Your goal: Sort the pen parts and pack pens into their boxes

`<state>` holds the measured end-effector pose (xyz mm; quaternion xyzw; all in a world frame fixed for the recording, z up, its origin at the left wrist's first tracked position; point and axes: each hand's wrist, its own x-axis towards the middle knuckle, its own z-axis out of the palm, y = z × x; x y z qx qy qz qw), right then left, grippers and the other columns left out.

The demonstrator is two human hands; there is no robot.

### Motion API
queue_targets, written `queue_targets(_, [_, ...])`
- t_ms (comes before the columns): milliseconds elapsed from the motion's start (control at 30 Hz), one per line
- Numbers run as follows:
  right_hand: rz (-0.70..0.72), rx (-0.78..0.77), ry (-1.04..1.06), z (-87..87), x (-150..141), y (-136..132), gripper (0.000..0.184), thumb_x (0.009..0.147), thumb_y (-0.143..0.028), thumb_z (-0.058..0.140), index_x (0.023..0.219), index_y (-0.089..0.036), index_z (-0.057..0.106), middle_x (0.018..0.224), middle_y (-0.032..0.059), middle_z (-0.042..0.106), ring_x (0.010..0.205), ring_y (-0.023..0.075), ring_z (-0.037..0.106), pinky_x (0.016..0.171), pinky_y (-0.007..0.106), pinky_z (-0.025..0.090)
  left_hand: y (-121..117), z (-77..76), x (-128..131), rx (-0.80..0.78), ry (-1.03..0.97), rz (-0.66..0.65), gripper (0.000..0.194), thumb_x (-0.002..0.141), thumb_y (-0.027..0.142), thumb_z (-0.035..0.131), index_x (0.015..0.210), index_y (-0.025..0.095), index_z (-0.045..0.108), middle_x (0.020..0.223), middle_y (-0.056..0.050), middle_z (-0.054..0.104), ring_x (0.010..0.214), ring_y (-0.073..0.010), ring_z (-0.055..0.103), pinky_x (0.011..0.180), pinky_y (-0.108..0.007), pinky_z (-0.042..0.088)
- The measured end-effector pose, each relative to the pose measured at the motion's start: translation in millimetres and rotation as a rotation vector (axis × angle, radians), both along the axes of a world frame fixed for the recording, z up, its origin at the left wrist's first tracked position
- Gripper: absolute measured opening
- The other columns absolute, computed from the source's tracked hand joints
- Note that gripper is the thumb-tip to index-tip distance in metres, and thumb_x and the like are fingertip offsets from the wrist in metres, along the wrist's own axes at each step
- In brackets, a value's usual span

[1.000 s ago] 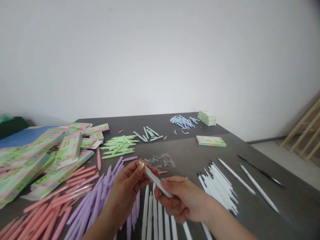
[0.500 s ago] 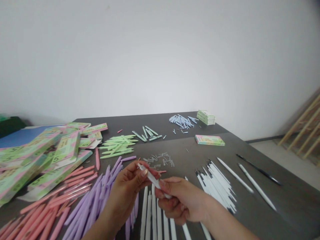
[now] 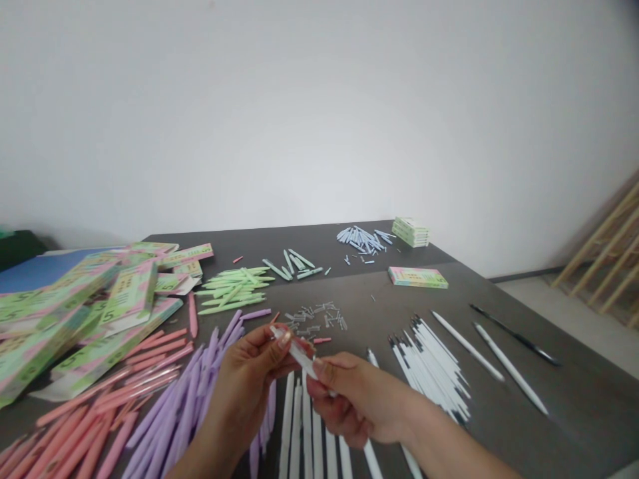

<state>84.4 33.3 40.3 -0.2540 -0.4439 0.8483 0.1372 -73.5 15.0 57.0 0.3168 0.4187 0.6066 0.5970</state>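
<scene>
A white pen (image 3: 302, 360) slants between my two hands above the dark table. My left hand (image 3: 260, 362) pinches its upper end between thumb and fingers. Round its lower end the fingers of my right hand (image 3: 349, 392) are closed, hiding part of the barrel. Right below lie several white pen barrels (image 3: 305, 432) side by side. Small clear and grey parts (image 3: 319, 317) are scattered just beyond my hands. White refills with dark tips (image 3: 432, 366) lie in a pile to the right of my right hand.
Purple pen barrels (image 3: 187, 399) and coral ones (image 3: 74, 439) lie at left, near flat printed boxes (image 3: 127, 299). Green pens (image 3: 234, 289) and pale blue pieces (image 3: 362, 239) lie farther back. A printed box (image 3: 418, 277), a box stack (image 3: 410, 231) and a black pen (image 3: 514, 334) are at right.
Both hands keep their hold on the white pen, with only slight shifts of fingers and pen angle. The whole view has moved a little.
</scene>
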Motion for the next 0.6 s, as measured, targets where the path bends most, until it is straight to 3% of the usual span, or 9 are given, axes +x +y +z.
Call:
queue_targets(100, [0.251, -0.307, 0.184, 2.8, 3, 7, 0.035, 0.086, -0.049, 0.039, 0.065, -0.021, 0.035, 0.043, -0.0104, 0.025, 0.033, 0.0046, 0.012, 0.025, 0.01, 0.02, 1, -2.0, -4, 0.047, -0.061, -0.064, 0.009, 0.064, 0.02, 0.071, 0.066, 0.014, 0.063, 0.063, -0.004, 0.07, 0.061, -0.0163, 0.065, 0.061, -0.025, 0.051])
queue_targets(233, [0.337, -0.405, 0.231, 0.6, 2, 12, 0.033, 0.088, -0.047, 0.035, 0.067, -0.021, 0.036, 0.042, -0.0101, 0.027, 0.033, 0.005, 0.012, 0.025, 0.01, 0.025, 3, -5.0, -7, 0.099, -0.096, -0.121, 0.012, 0.064, 0.023, 0.072, 0.069, 0.016, 0.064, 0.064, -0.004, 0.07, 0.062, -0.0163, 0.064, 0.06, -0.025, 0.051])
queue_targets(467, [-0.128, -0.068, -0.018, 2.2, -10, -4, 0.032, 0.089, -0.043, 0.037, 0.068, -0.019, 0.04, 0.046, -0.0094, 0.028, 0.032, 0.0027, 0.016, 0.025, 0.007, 0.017, 7, -8.8, -5, -0.044, 0.094, 0.046, 0.016, 0.062, 0.026, 0.073, 0.064, 0.013, 0.065, 0.059, -0.003, 0.068, 0.057, -0.0152, 0.064, 0.06, -0.024, 0.051])
queue_targets(600, [-0.074, -0.137, 0.071, 1.2, -12, -1, 0.031, 0.09, -0.041, 0.037, 0.075, -0.017, 0.05, 0.045, -0.0069, 0.037, 0.031, 0.0041, 0.027, 0.025, 0.011, 0.027, 10, -8.4, -4, -0.101, 0.095, 0.013, 0.017, 0.063, 0.027, 0.072, 0.065, 0.013, 0.064, 0.058, -0.003, 0.067, 0.054, -0.0139, 0.063, 0.056, -0.022, 0.05])
